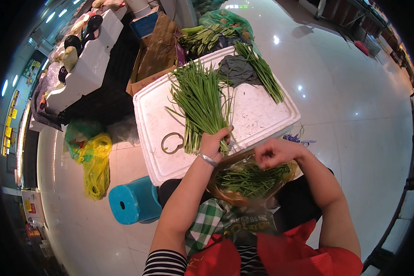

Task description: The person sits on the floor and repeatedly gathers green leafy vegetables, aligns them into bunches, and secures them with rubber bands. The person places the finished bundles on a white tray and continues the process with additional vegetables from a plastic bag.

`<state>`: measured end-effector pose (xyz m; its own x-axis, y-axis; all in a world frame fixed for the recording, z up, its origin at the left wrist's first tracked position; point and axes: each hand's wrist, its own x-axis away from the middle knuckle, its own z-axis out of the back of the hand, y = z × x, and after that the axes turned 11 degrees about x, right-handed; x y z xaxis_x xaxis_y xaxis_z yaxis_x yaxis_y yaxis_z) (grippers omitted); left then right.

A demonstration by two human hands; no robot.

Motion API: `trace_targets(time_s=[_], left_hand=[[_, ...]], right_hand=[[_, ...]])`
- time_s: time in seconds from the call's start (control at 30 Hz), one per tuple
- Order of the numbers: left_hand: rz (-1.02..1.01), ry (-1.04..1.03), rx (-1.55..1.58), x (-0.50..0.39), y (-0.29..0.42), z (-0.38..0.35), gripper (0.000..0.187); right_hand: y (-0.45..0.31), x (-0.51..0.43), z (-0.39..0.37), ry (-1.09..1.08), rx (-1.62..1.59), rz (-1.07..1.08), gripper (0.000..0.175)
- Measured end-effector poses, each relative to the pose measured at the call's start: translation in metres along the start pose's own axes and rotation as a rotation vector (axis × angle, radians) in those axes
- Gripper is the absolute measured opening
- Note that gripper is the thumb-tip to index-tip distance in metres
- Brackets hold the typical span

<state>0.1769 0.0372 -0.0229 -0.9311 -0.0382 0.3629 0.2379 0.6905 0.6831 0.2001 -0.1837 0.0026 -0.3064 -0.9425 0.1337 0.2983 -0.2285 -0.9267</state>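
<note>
My left hand (214, 143) is closed around the lower stems of a bunch of green garlic chives (201, 96), whose leaves fan out over a white foam box lid (151, 151). Under and beside that bunch, more cut stems lie on the lid. My right hand (274, 153) hovers with curled fingers over an open plastic bag of loose greens (252, 181) at my lap; whether it pinches something is not clear. A ring-shaped band (172, 143) rests left of the stems. Towards the lid's far right are a dark crumpled cloth (239, 70) and a smaller chive bundle (262, 74).
A blue plastic stool (132, 200) and yellow plastic bags (96, 165) are on the floor at left. Beyond the lid stand a cardboard box (157, 51) and bundled green vegetables (210, 39). A white foam box (89, 65) with eggplants is at upper left. Purple ties (293, 138) lie right of the lid.
</note>
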Motion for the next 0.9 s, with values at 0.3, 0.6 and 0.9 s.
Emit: trace_targets(time_s=[0.3,0.6,0.9], left_hand=[[0.050,-0.066,0.039,0.007,0.000,-0.005,0.022],[0.173,-0.085,0.047,0.011,-0.013,-0.006,0.019],[0.123,0.041,0.046,0.006,-0.016,-0.006,0.017]], right_hand=[[0.002,-0.006,-0.003,0.253,0.566,-0.207,0.028],[-0.010,-0.038,-0.014,0.838,0.253,-0.062,0.020],[-0.007,-0.030,-0.027,0.048,0.416,0.068,0.016]])
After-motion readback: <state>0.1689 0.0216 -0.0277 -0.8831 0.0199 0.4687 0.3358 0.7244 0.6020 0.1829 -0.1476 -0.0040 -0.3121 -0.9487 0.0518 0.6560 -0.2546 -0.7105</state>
